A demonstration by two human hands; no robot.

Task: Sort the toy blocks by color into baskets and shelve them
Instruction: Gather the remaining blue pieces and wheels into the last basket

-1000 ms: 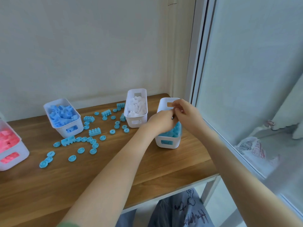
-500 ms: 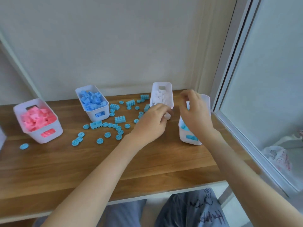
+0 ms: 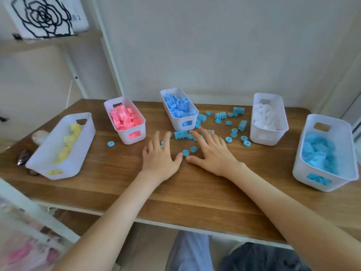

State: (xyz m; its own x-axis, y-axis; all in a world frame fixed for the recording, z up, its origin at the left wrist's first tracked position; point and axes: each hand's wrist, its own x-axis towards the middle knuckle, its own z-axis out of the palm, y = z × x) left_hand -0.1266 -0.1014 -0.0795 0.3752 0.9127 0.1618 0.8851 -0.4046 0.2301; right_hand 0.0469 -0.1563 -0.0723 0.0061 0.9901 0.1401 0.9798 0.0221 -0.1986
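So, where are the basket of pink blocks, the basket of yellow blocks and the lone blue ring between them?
basket of pink blocks (image 3: 125, 138): head view, front wall beside the handle slot.
basket of yellow blocks (image 3: 87, 145): head view, right side wall.
lone blue ring (image 3: 109, 143): head view, left of its rim.

Some blue blocks (image 3: 180, 134) part-hid under hands (image 3: 159, 157) (image 3: 213, 153) — btm-left clutter (image 3: 29, 249) blurred, rose pic (image 3: 42, 16) cropped.
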